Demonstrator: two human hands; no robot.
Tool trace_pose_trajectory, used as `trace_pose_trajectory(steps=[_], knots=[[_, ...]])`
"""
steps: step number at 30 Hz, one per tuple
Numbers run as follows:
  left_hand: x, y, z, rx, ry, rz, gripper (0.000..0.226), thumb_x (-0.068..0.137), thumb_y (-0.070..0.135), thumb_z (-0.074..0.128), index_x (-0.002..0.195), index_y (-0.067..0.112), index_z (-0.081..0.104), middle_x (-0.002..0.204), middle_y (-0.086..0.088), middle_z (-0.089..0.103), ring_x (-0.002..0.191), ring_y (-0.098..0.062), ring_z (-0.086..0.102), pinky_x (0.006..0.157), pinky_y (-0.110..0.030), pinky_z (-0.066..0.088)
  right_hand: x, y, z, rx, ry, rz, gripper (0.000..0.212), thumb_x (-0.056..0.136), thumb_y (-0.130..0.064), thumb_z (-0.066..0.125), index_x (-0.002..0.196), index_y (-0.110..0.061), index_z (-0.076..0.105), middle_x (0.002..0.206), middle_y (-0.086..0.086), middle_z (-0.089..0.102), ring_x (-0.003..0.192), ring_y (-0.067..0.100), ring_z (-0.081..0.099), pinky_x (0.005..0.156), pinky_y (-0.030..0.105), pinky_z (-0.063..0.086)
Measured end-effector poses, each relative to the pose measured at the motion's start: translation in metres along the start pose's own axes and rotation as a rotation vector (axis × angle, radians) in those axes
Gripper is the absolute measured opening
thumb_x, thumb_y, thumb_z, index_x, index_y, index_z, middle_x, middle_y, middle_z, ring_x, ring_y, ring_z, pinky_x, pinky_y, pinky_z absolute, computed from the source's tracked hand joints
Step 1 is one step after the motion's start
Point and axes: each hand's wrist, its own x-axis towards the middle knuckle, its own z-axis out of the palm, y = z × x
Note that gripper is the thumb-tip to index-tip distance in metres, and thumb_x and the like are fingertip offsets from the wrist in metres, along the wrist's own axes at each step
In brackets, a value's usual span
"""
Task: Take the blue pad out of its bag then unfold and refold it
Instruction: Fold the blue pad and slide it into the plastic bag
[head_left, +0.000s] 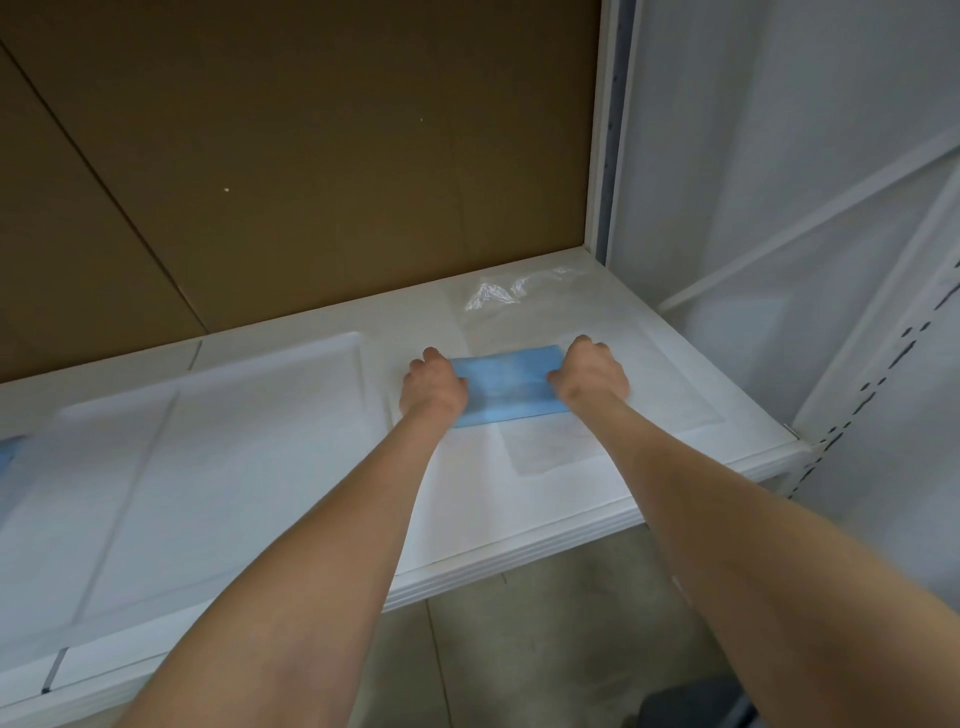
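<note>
Nearest me, two bare forearms (311, 545) reach out over the white shelf (249, 447) to the folded blue pad (506, 384), which lies flat on it. At the pad's left end my left hand (434, 387) grips it with fingers curled close together, and my right hand (592, 374) does likewise at its right end, fingertips hidden. Just behind the pad lies the clear bag (498, 296), with brown cardboard (311, 156) beyond.

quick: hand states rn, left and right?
Left hand: fingers curled, grip on the left end of the blue pad.
Right hand: fingers curled, grip on the pad's right end.
</note>
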Motion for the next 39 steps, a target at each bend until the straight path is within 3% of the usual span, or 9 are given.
trace_pose_trajectory(steps=[5, 9, 14, 19, 25, 29, 31, 35, 39], knots=[[0.008, 0.005, -0.009, -0.476, -0.121, -0.164, 0.03, 0.086, 0.016, 0.065, 0.106, -0.002, 0.052, 0.117, -0.019, 0.061, 0.101, -0.033, 0.062, 0.089, -0.04, 0.053, 0.005, 0.0, -0.007, 0.208, -0.135, 0.044, 0.033, 0.083, -0.023, 0.069, 0.07, -0.011, 0.042, 0.09, 0.008, 0.052, 0.081, 0.024, 0.051, 0.067, 0.028, 0.04], [0.0, 0.0, -0.014, -0.834, -0.252, -0.273, 0.027, 0.082, 0.005, 0.07, 0.1, -0.007, 0.054, 0.102, -0.022, 0.063, 0.09, -0.033, 0.064, 0.084, -0.047, 0.055, 0.0, 0.0, -0.007, 0.403, -0.221, 0.089, 0.018, 0.083, -0.012, 0.07, 0.093, -0.004, 0.057, 0.093, 0.01, 0.054, 0.084, 0.023, 0.052, 0.07, 0.029, 0.043], [-0.016, -0.002, -0.027, -0.968, -0.392, -0.318, 0.016, 0.084, 0.014, 0.071, 0.086, 0.007, 0.056, 0.072, -0.004, 0.058, 0.049, -0.012, 0.053, 0.047, -0.023, 0.038, -0.01, 0.002, -0.017, 0.731, -0.239, 0.114, 0.034, 0.084, 0.001, 0.06, 0.117, -0.003, 0.062, 0.113, 0.015, 0.064, 0.093, 0.028, 0.058, 0.087, 0.035, 0.05], [-0.032, 0.009, -0.041, -1.026, -0.307, -0.216, 0.009, 0.089, 0.017, 0.064, 0.094, 0.01, 0.06, 0.086, -0.003, 0.063, 0.067, -0.015, 0.061, 0.054, -0.024, 0.044, -0.02, 0.006, -0.031, 0.788, -0.236, 0.064, 0.043, 0.084, 0.005, 0.055, 0.125, -0.007, 0.052, 0.119, 0.012, 0.059, 0.108, 0.032, 0.058, 0.094, 0.043, 0.05], [-0.049, 0.032, -0.058, -0.805, -0.304, 0.087, 0.02, 0.094, 0.013, 0.053, 0.112, 0.01, 0.061, 0.101, -0.006, 0.063, 0.086, -0.021, 0.061, 0.063, -0.022, 0.047, -0.031, 0.011, -0.049, 0.712, -0.223, -0.206, 0.079, 0.076, -0.022, 0.08, 0.142, -0.022, 0.038, 0.128, 0.001, 0.046, 0.114, 0.019, 0.052, 0.094, 0.028, 0.045], [-0.062, 0.048, -0.065, -0.623, -0.393, 0.304, 0.013, 0.094, 0.012, 0.054, 0.105, 0.014, 0.06, 0.095, -0.004, 0.064, 0.078, -0.017, 0.062, 0.064, -0.023, 0.048, -0.038, 0.01, -0.07, 0.437, -0.313, -0.314, 0.066, 0.076, -0.035, 0.078, 0.135, -0.025, 0.049, 0.122, -0.002, 0.054, 0.103, 0.015, 0.057, 0.081, 0.023, 0.044], [-0.066, 0.057, -0.066, -0.589, -0.416, 0.368, 0.009, 0.094, 0.011, 0.055, 0.101, 0.015, 0.06, 0.09, -0.002, 0.063, 0.076, -0.015, 0.061, 0.066, -0.024, 0.048, -0.043, 0.012, -0.08, 0.37, -0.405, -0.302, 0.042, 0.08, -0.035, 0.074, 0.117, -0.019, 0.062, 0.104, 0.001, 0.064, 0.084, 0.015, 0.063, 0.068, 0.023, 0.046], [-0.064, 0.07, -0.053, -0.575, -0.252, 0.353, 0.022, 0.095, 0.013, 0.051, 0.115, 0.012, 0.06, 0.108, -0.008, 0.065, 0.103, -0.024, 0.061, 0.087, -0.03, 0.047, -0.041, 0.024, -0.083, 0.429, -0.402, -0.157, 0.029, 0.081, -0.029, 0.073, 0.101, -0.009, 0.068, 0.097, 0.009, 0.07, 0.089, 0.028, 0.068, 0.082, 0.035, 0.054], [-0.061, 0.062, -0.027, -0.062, -0.191, 0.322, 0.034, 0.098, 0.011, 0.038, 0.127, 0.0, 0.05, 0.13, -0.019, 0.054, 0.12, -0.033, 0.051, 0.095, -0.032, 0.041, -0.029, 0.047, -0.076, 0.713, -0.186, 0.074, 0.039, 0.081, -0.027, 0.073, 0.109, -0.002, 0.063, 0.109, 0.016, 0.067, 0.098, 0.034, 0.065, 0.091, 0.045, 0.053]])
